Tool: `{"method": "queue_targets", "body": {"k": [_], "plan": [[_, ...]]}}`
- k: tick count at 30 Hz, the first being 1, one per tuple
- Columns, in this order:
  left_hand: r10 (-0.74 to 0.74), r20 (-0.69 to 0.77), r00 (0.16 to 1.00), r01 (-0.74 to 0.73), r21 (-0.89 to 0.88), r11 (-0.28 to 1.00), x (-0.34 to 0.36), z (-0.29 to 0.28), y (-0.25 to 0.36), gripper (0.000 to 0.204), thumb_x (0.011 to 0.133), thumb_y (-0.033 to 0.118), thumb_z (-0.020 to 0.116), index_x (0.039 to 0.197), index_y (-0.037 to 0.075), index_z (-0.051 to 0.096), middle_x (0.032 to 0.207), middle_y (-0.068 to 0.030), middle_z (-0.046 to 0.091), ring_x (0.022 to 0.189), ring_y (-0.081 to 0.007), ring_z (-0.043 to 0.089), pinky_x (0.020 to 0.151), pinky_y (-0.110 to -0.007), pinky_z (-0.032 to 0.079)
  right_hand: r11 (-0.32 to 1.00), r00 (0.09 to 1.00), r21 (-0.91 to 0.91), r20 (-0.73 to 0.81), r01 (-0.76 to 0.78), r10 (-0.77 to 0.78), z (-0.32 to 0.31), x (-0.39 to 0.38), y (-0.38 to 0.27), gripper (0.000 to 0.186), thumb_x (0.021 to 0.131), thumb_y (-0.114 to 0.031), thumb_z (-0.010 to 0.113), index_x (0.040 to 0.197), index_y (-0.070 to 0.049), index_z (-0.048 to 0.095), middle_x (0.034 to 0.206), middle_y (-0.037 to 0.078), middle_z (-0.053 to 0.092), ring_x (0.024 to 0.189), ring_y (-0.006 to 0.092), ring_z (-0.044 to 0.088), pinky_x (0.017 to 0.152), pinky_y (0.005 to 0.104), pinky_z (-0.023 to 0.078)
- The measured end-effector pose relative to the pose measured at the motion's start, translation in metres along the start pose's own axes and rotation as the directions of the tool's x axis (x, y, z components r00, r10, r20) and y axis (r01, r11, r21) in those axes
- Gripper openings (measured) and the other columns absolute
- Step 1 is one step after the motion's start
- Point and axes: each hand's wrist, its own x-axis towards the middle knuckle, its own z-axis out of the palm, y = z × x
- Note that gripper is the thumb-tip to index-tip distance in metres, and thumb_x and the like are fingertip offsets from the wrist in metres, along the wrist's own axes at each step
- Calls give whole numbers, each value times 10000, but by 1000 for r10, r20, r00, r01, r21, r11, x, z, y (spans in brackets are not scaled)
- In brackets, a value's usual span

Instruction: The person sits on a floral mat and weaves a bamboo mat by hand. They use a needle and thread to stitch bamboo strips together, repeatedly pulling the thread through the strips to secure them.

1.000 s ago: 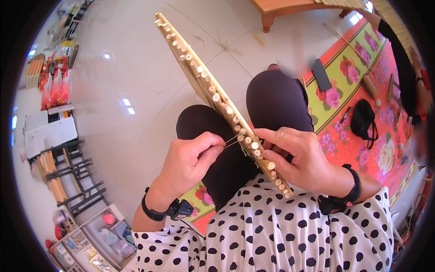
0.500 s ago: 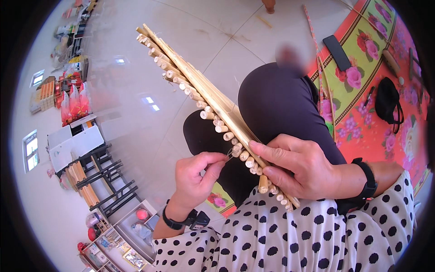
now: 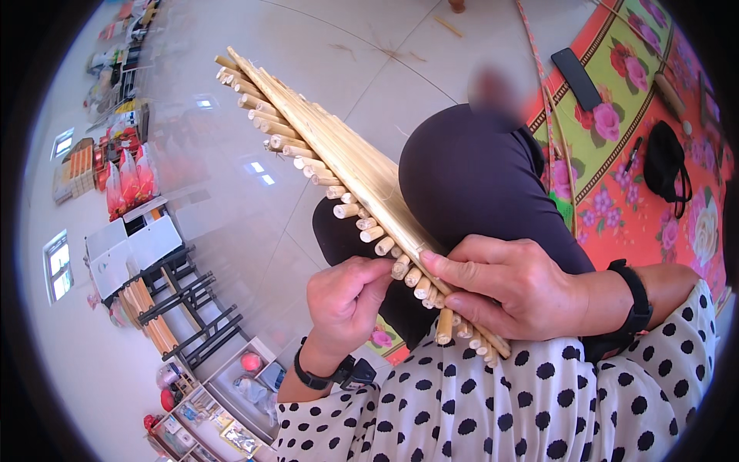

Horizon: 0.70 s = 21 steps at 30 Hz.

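A mat of pale straw-yellow plant stalks (image 3: 362, 181) lies slantwise over my lap, its row of cut, round ends facing left. A thicker stalk runs along its upper face, close to those ends. My right hand (image 3: 512, 285) grips the near end, thumb and forefinger pressing on that long stalk and the other fingers partly hidden. Beside the stalk ends, my left hand (image 3: 346, 300) is closed in a pinch, its fingertips right against them. What the pinch holds is hidden now; a fine strand shows there in the earlier frame.
My dark-trousered knee (image 3: 462, 173) supports the mat. On the flowered cloth (image 3: 616, 185) at right lie a phone (image 3: 576, 79), a black pouch (image 3: 663, 165), a pen (image 3: 633, 154) and a wooden-handled tool (image 3: 670, 96). Folded black-framed furniture (image 3: 181, 308) and shelves (image 3: 223, 416) stand at left.
The mat has tilted, showing more of its upper face, and its far end has dropped slightly left. My left fingertips have moved in against the stalk ends, and the strand is out of sight.
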Motion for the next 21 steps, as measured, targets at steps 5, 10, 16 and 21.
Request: {"method": "queue_targets", "body": {"k": [5,10,16,21], "plan": [[-16,27,1000,15,8,1000,3,-3,2,166,801,-85,683,944,-4,661,707,-114,650,578,-244,644,524,-313,479,1000,1000,12,-2,11,-11,2,1,2,456,849,-58,722,1279,48,611,841,116,563,659,277,620,568,366,540],[4,60,998,-8,74,997,-1,-10,-5,148,821,-31,698,960,13,671,734,-120,674,589,-264,655,548,-326,495,1000,998,-2,52,18,-18,3,1,-3,497,847,-58,700,1304,86,570,865,121,523,654,269,605,565,356,539],[-130,26,991,128,65,990,-25,-25,-1,98,847,27,720,943,37,710,852,-131,737,664,-284,706,604,-312,532,994,984,102,170,35,-52,14,9,-6,588,804,-50,665,1335,144,501,905,144,510,734,280,615,590,360,551],[-231,-10,973,229,149,962,-48,-31,3,170,777,73,754,942,43,722,892,-129,738,664,-282,699,598,-318,514,982,965,190,258,3,-53,17,16,-6,593,804,-44,629,1347,145,485,932,162,523,763,303,628,625,373,559]]}}
